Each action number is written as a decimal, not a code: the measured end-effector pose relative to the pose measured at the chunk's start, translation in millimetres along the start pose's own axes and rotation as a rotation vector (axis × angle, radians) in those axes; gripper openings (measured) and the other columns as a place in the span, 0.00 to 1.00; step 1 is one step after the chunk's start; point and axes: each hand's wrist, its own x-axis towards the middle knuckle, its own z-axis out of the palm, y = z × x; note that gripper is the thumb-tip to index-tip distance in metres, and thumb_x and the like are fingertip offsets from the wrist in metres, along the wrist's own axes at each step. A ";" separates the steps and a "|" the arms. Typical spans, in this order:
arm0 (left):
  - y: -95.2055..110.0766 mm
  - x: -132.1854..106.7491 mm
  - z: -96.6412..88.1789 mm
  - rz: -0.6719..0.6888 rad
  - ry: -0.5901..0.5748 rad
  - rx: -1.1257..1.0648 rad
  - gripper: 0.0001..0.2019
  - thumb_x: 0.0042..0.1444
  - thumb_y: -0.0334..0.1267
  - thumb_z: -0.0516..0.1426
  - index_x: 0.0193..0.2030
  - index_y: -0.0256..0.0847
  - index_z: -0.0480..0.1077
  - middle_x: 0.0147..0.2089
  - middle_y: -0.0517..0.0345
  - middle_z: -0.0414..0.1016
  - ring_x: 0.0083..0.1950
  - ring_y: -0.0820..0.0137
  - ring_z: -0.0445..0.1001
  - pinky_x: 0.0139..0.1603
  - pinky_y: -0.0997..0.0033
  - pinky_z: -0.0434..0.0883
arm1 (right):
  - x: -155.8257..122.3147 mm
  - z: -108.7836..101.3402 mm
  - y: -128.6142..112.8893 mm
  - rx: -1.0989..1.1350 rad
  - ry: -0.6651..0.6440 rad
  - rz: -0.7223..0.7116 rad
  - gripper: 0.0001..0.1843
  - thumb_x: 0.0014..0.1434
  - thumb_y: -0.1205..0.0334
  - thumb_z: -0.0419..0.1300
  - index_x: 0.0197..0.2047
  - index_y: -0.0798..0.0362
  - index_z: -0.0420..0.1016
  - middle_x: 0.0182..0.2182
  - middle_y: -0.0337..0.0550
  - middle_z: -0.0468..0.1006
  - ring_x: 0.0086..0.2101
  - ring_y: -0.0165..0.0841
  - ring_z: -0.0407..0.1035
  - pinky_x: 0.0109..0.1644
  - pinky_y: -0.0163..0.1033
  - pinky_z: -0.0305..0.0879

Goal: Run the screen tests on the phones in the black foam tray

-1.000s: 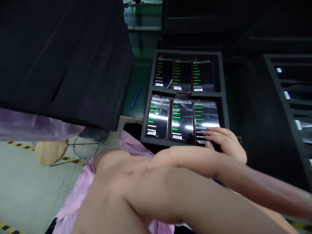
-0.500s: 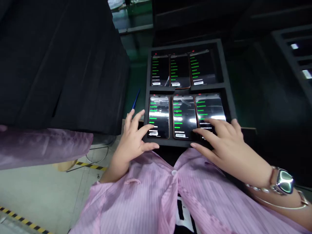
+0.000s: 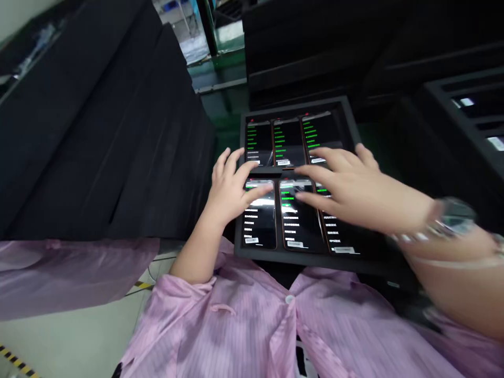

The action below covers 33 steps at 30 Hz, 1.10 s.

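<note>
Several smartphones lie screen up in two rows in a black tray (image 3: 283,258), their screens showing lines of green and white text. My left hand (image 3: 232,189), fingers spread, reaches over the tray's left side; its thumb is over the top of the near-left phone (image 3: 259,226) and a fingertip is by the far-left phone (image 3: 260,139). My right hand (image 3: 346,176), also spread, hovers over the right side, its fingers between the far-right phone (image 3: 318,131) and the near-middle phone (image 3: 301,223). It partly covers the near-right phone (image 3: 334,236). I cannot tell whether the fingertips touch the glass.
Tall dark stacked panels (image 3: 98,131) stand close on the left. Another tray with phones (image 3: 468,110) is at the right. Black-and-yellow tape (image 3: 18,362) marks the pale floor at lower left. A watch (image 3: 454,218) is on my right wrist.
Both hands have moved up from the near row's lower edge towards the divider between the rows. Text on the near-row phones has scrolled upward. The view has shifted, so the tray sits lower.
</note>
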 end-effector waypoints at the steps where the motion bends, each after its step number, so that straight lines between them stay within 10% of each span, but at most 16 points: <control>1: 0.1 15.6 3.7 -0.017 -0.009 0.033 0.32 0.63 0.67 0.55 0.61 0.44 0.75 0.76 0.45 0.56 0.79 0.45 0.44 0.78 0.39 0.48 | 18.0 6.8 10.0 0.001 -0.052 0.077 0.30 0.68 0.40 0.55 0.65 0.50 0.73 0.64 0.65 0.64 0.61 0.64 0.63 0.62 0.83 0.49; 5: -9.4 72.6 29.1 -0.102 -0.089 0.122 0.30 0.62 0.66 0.57 0.52 0.41 0.80 0.75 0.41 0.59 0.79 0.37 0.44 0.76 0.28 0.43 | 80.7 45.9 51.7 0.048 -0.084 0.353 0.31 0.56 0.33 0.66 0.50 0.49 0.82 0.55 0.62 0.70 0.55 0.66 0.66 0.57 0.82 0.53; 12: -35.4 123.6 55.4 -0.151 0.033 0.171 0.31 0.62 0.64 0.58 0.55 0.37 0.79 0.73 0.37 0.60 0.78 0.37 0.47 0.77 0.33 0.46 | 127.2 70.5 87.1 0.048 0.014 0.469 0.29 0.64 0.37 0.57 0.55 0.48 0.81 0.58 0.62 0.68 0.59 0.70 0.61 0.60 0.85 0.41; 17: -46.4 126.5 62.6 -0.142 0.116 0.055 0.28 0.67 0.60 0.56 0.60 0.40 0.76 0.72 0.41 0.63 0.76 0.48 0.54 0.75 0.45 0.57 | 125.5 61.1 86.2 0.107 0.163 0.415 0.22 0.67 0.53 0.53 0.56 0.52 0.80 0.65 0.63 0.62 0.61 0.67 0.60 0.64 0.82 0.40; 22: -55.1 123.2 64.4 -0.224 0.233 -0.116 0.17 0.71 0.32 0.48 0.61 0.39 0.71 0.66 0.46 0.69 0.69 0.63 0.67 0.72 0.62 0.64 | 122.5 43.6 84.7 0.276 0.245 0.252 0.26 0.59 0.72 0.48 0.58 0.53 0.73 0.51 0.53 0.78 0.55 0.51 0.69 0.71 0.74 0.40; 33: -56.8 124.4 66.5 -0.276 0.182 -0.150 0.18 0.64 0.24 0.48 0.52 0.39 0.75 0.62 0.50 0.71 0.65 0.63 0.72 0.69 0.66 0.69 | 123.3 43.4 91.1 0.382 0.241 0.129 0.14 0.57 0.71 0.49 0.38 0.49 0.74 0.35 0.41 0.80 0.39 0.40 0.74 0.71 0.54 0.56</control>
